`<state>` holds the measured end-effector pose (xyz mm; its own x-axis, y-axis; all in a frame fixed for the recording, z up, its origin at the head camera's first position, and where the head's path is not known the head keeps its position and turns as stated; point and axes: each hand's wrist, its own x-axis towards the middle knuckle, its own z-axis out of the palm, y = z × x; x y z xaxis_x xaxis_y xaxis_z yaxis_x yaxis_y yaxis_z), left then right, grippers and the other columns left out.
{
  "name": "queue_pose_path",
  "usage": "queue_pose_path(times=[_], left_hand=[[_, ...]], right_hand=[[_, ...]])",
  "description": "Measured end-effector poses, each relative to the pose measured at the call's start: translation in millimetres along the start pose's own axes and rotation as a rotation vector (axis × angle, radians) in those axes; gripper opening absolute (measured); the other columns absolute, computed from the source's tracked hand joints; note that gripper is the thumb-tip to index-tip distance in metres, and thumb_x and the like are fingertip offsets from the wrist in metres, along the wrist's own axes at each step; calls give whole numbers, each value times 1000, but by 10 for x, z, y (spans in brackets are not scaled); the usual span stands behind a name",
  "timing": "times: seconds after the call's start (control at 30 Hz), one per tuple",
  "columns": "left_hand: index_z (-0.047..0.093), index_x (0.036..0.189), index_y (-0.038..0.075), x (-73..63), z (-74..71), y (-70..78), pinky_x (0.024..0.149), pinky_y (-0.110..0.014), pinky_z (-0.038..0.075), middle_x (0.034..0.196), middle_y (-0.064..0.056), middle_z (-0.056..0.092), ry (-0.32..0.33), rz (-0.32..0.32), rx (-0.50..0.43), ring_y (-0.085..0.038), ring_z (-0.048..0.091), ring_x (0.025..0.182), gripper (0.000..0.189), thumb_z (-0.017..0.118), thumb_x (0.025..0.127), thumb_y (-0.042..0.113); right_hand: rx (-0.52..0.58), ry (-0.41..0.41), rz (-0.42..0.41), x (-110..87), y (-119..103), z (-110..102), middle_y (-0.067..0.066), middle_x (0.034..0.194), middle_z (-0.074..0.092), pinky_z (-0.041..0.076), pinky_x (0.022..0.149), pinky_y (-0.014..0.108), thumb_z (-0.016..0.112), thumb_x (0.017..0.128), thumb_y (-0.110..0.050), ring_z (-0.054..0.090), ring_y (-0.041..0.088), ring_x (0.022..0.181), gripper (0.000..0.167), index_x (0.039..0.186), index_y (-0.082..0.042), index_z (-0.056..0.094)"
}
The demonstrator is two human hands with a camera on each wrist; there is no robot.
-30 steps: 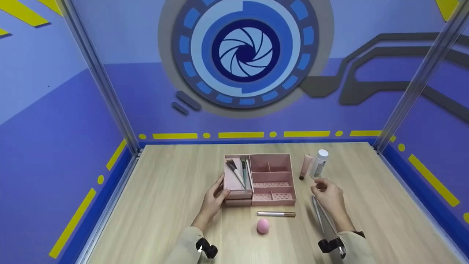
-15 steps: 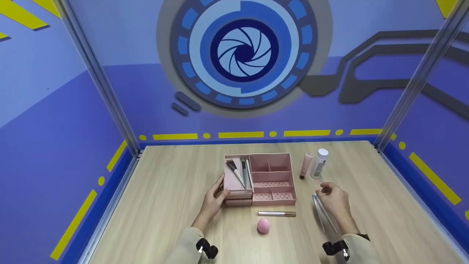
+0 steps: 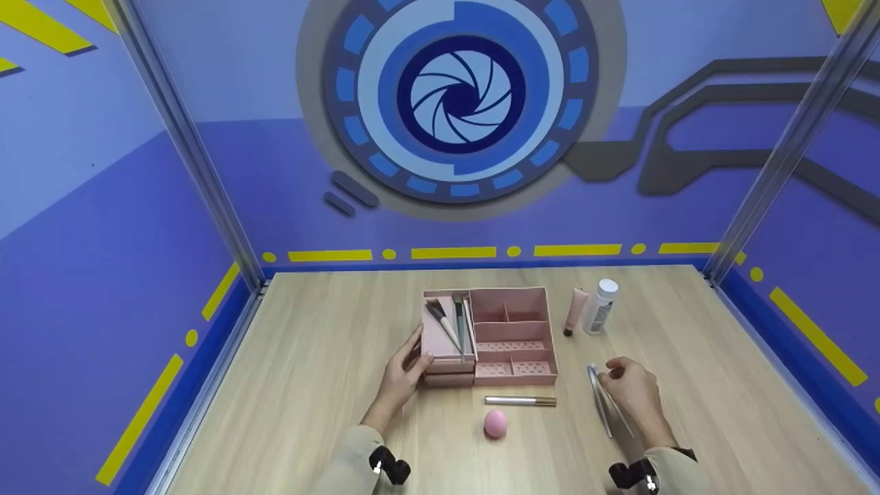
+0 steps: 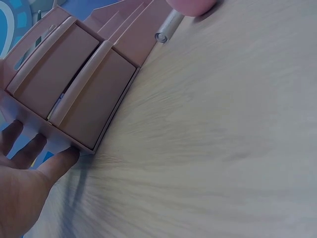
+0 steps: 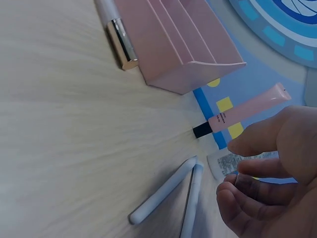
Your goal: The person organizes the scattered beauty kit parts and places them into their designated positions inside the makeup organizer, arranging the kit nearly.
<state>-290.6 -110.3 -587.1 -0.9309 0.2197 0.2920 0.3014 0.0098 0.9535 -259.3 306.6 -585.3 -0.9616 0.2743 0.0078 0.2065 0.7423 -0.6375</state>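
A pink makeup organizer (image 3: pixel 514 331) stands mid-table, with two small drawers (image 4: pixel 94 89) at its left front and divided compartments at its right. Several makeup brushes (image 3: pixel 447 323) lie in its top left tray. My left hand (image 3: pixel 399 379) rests its fingers against the organizer's left side, thumb near the front corner. To the right, my right hand (image 3: pixel 631 390) hovers with loosely bent fingers and nothing between them. Beside it two slim pale rods (image 5: pixel 166 191) lie in a V, meeting at their far ends.
Behind the right hand are a pink squeeze tube (image 3: pixel 575 311) with a black cap and a white-capped bottle (image 3: pixel 601 309). In front of the organizer lie a silver and gold cosmetic tube (image 3: pixel 520 401) and a pink egg-shaped sponge (image 3: pixel 495 423). A blue wall (image 3: pixel 357 234) borders the table.
My right hand has drawn back from near the bottle, toward me and slightly to the right, alongside the rods. The left hand stays at the organizer's side.
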Motion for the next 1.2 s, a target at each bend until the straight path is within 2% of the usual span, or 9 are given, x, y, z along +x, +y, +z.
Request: queue_pose_path(times=[0.23, 0.5, 0.7, 0.8, 0.93, 1.07, 1.2], left_hand=[[31, 151, 0, -10, -7, 2, 112, -23, 37, 155, -21, 31, 9, -18, 17, -34, 35, 141, 60, 57, 98, 10], [31, 151, 1, 3, -16, 16, 114, -28, 35, 156, -19, 31, 12, -27, 13, -33, 33, 143, 61, 58, 98, 12], [31, 151, 3, 5, -11, 18, 114, -28, 35, 156, -18, 31, 10, -33, 3, -33, 34, 142, 61, 58, 97, 11], [32, 152, 7, 35, -13, -135, 114, -29, 35, 156, -17, 31, 18, -29, -6, -33, 35, 142, 61, 60, 97, 14], [34, 153, 14, 72, -19, -339, 112, -25, 38, 156, -15, 33, 32, -13, 5, -31, 35, 142, 61, 60, 98, 21], [32, 153, 10, 68, -17, -352, 109, -22, 41, 155, -18, 33, 25, 20, 27, -34, 38, 139, 61, 58, 99, 22], [31, 153, 10, 63, -20, -343, 109, -21, 41, 156, -17, 32, 18, 5, 14, -33, 37, 140, 61, 57, 99, 20]], right_hand=[[-1, -13, -9, -21, 46, 0, 16, 97, 68, 51, 66, 38, 68, 86, -17, 63, 27, 83, 34, 113, 3, 65], [-3, -18, -9, -13, 56, 15, 16, 97, 68, 52, 70, 43, 68, 85, -15, 64, 28, 85, 34, 113, 3, 65], [-40, -42, -5, 3, 106, 7, 14, 92, 69, 50, 64, 40, 68, 83, -14, 64, 25, 79, 32, 109, 3, 65], [-51, -52, -2, -9, 123, 13, 11, 88, 69, 49, 61, 37, 69, 82, -13, 63, 24, 77, 29, 106, 2, 66], [-50, -82, 13, -24, 133, 27, 10, 87, 67, 48, 57, 33, 69, 82, -11, 60, 22, 75, 25, 104, 2, 66], [-68, -108, 14, -29, 143, 40, 10, 84, 65, 46, 54, 30, 67, 81, -6, 57, 21, 71, 22, 101, 3, 66], [-112, -85, -19, -36, 153, 52, 9, 81, 66, 47, 55, 33, 65, 78, -2, 57, 21, 69, 20, 97, 4, 68]])
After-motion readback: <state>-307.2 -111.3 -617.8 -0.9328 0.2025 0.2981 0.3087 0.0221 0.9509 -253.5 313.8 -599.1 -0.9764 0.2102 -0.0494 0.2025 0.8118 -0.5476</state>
